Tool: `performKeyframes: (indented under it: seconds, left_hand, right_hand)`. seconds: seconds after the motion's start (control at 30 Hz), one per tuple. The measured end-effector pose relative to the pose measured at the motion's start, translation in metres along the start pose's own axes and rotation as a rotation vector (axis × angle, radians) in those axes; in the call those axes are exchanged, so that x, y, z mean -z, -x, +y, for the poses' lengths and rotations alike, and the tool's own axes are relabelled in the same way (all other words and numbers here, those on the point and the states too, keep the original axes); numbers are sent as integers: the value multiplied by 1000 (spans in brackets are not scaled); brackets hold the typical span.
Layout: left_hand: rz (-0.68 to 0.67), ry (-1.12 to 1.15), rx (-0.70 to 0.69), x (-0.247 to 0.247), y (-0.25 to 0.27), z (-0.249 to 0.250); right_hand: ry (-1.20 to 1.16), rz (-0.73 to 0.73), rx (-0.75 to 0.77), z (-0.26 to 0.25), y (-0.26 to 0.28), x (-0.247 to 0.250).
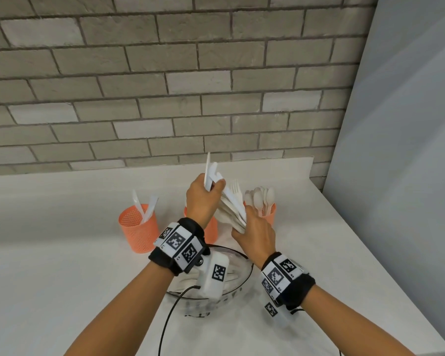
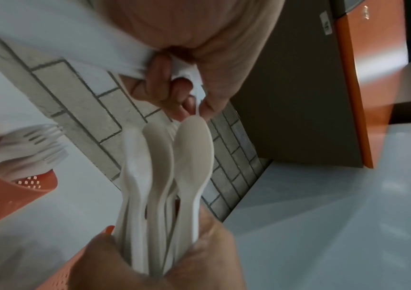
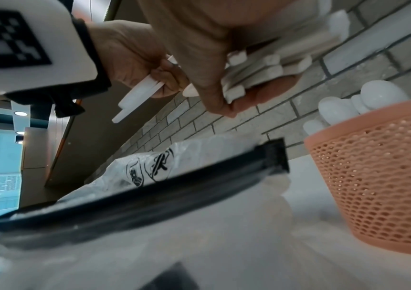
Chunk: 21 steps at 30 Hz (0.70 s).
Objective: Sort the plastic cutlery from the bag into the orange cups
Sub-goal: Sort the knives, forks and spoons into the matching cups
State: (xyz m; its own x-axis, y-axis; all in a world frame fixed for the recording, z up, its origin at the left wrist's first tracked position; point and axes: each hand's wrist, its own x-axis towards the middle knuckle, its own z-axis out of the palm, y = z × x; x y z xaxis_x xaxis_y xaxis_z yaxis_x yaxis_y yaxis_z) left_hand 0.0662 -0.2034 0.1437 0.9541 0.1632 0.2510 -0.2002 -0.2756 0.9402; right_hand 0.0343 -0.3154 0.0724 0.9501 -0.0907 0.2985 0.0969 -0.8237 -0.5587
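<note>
- Two hands met above the middle orange cup (image 1: 212, 228) in the head view: the left hand (image 1: 203, 199) gripped a few knives (image 1: 209, 173), long axes toward 12 o'clock, while the right hand (image 1: 257, 233) clutched a bundle (image 1: 233, 210) slanting toward 11. The knife cup (image 1: 138, 227) stood at 9 o'clock, nearer the left hand.
- Left wrist view: fingers (image 2: 161, 78) curled round white handles; spoons (image 2: 192, 153) stood in a cup below.
- Right wrist view: fingers (image 3: 253, 98) wrapped the bundle's handle ends; the bag (image 3: 154, 166) lay beneath.

The middle orange cup (image 1: 212, 228) is mostly hidden behind the left hand (image 1: 202, 199); cutlery types in its grip are unclear.
</note>
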Motion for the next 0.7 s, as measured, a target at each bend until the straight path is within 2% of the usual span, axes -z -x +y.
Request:
performKeyframes:
  seconds: [0.1,0.33,0.57,0.7]
  left_hand:
    - [21,78,48,0,-3,-3]
    - [-78,179,121,-3,-1,-7]
    - [-2,320,136,4,-13,8]
    - [133,357,74,22,-35,16]
  right_hand:
    - [9,-7,12,1,2,-1]
    - [-32,-9,14,-4,-2,-1]
    - [-93,-36,63,-2,-8,-1]
    - [-204,-86,53,6,-10,-11]
